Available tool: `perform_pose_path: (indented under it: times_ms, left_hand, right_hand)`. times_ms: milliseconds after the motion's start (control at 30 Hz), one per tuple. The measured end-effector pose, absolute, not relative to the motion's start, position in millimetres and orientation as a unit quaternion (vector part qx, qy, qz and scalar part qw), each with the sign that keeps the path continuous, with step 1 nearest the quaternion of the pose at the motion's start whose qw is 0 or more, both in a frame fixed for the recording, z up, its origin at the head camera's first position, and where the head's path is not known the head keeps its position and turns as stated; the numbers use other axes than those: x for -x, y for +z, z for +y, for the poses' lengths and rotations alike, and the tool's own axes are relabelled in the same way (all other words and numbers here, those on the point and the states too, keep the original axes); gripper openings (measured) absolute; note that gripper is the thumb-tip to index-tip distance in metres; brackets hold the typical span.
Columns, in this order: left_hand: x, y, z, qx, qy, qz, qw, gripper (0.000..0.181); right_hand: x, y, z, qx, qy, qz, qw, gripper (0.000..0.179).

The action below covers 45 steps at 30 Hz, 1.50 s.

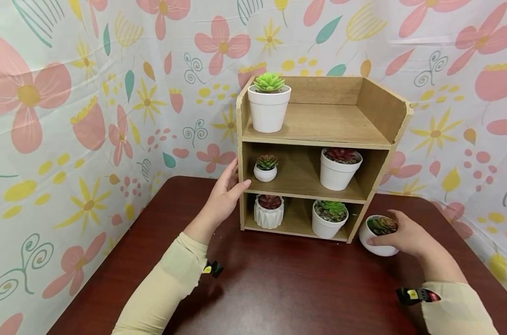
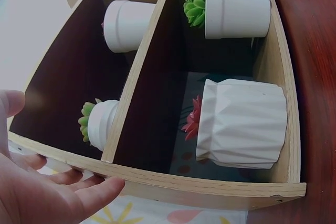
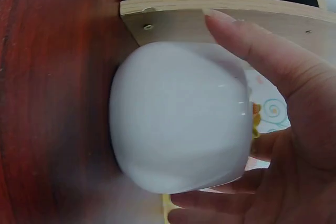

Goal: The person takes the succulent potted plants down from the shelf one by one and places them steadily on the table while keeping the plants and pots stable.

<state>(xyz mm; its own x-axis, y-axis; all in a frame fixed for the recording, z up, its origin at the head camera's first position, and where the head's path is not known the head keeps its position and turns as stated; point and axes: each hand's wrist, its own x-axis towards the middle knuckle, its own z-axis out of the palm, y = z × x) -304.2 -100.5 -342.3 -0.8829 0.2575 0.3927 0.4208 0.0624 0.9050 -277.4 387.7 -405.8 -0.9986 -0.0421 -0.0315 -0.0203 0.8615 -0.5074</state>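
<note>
One rounded white pot (image 1: 381, 251) is just beside the wooden shelf (image 1: 324, 123); whether it touches the worktop (image 1: 278, 288) is hard to tell. Your right grip (image 1: 409, 236) curls round it, some fingers partly hidden behind. Your left grip (image 1: 221, 197), fingers apart, touches the shelf.

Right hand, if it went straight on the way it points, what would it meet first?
The rounded white pot, which the right hand spans; beyond it, perhaps the shelf unit, though depth is unclear.

The head view looks forward-down over left hand (image 1: 223, 196) and right hand (image 1: 409, 235). Close wrist views share the shelf (image 1: 300, 177) between them.
</note>
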Motion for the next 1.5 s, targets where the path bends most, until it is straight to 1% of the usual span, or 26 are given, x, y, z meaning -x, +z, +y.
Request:
perform_pose_path:
  times_ms: [133,267,400,533,700,867,1033,1133,1267,1500]
  left_hand:
    - [305.2,-343.6,-100.1,0.233,-0.643,-0.726,0.073,0.071]
    - [304.1,-344.9,-100.8,0.208,-0.644,-0.730,0.098,0.065]
    - [302.4,-344.8,-100.7,0.189,-0.650,-0.719,0.155,0.051]
    - [298.7,-343.0,-97.9,0.196,-0.657,-0.695,0.217,0.043]
    - [290.3,-335.5,-92.6,0.224,-0.659,-0.670,0.259,0.037]
    - [285.9,-322.8,-86.7,0.246,-0.653,-0.665,0.264,0.037]
    - [281.8,-303.7,-79.5,0.278,-0.652,-0.651,0.272,0.044]
    - [279.5,-290.7,-73.6,0.299,-0.654,-0.639,0.273,0.050]
    - [277.4,-271.4,-65.7,0.308,-0.656,-0.640,0.255,0.059]
    - [276.1,-242.2,-56.0,0.278,-0.635,-0.692,0.203,0.079]
  right_hand:
    - [273.6,-396.1,386.8,0.010,-0.282,0.959,0.016,0.126]
    - [268.4,-383.3,383.3,0.009,-0.280,0.960,-0.003,0.119]
    - [263.1,-369.4,377.5,0.026,-0.281,0.959,-0.030,0.100]
    - [255.8,-356.6,374.6,0.057,-0.274,0.958,-0.065,0.078]
    - [245.9,-344.8,374.2,0.090,-0.271,0.952,-0.114,0.060]
    - [239.8,-340.8,371.9,0.114,-0.288,0.941,-0.138,0.051]
    - [238.8,-342.3,366.8,0.125,-0.303,0.933,-0.147,0.048]
    - [238.3,-344.2,364.3,0.123,-0.309,0.929,-0.161,0.044]
    - [238.3,-344.7,361.4,0.114,-0.310,0.926,-0.180,0.042]
    - [238.2,-340.8,351.9,0.094,-0.316,0.922,-0.203,0.042]
